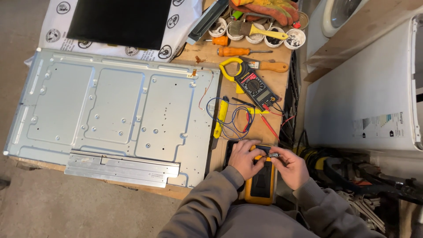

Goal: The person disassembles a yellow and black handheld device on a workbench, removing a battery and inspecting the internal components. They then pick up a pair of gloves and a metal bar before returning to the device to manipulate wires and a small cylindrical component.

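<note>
A yellow and black handheld meter (261, 187) lies on the wooden bench near me. My left hand (244, 157) rests on the meter's upper left, fingers curled over its top. My right hand (288, 166) pinches a small dark part with a metal tip (269, 153) above the meter, touching my left fingers. A yellow and black clamp meter (251, 83) lies farther up the bench, with red and black probes and blue and red leads (235, 119) tangled beside it.
A large grey metal back panel (110, 110) covers the bench's left side, with a black screen panel (119, 22) on white wrap behind it. Orange-handled screwdrivers (238, 51), a brush, small white cups and gloves (269, 9) sit at the back. A white appliance (365, 101) stands right.
</note>
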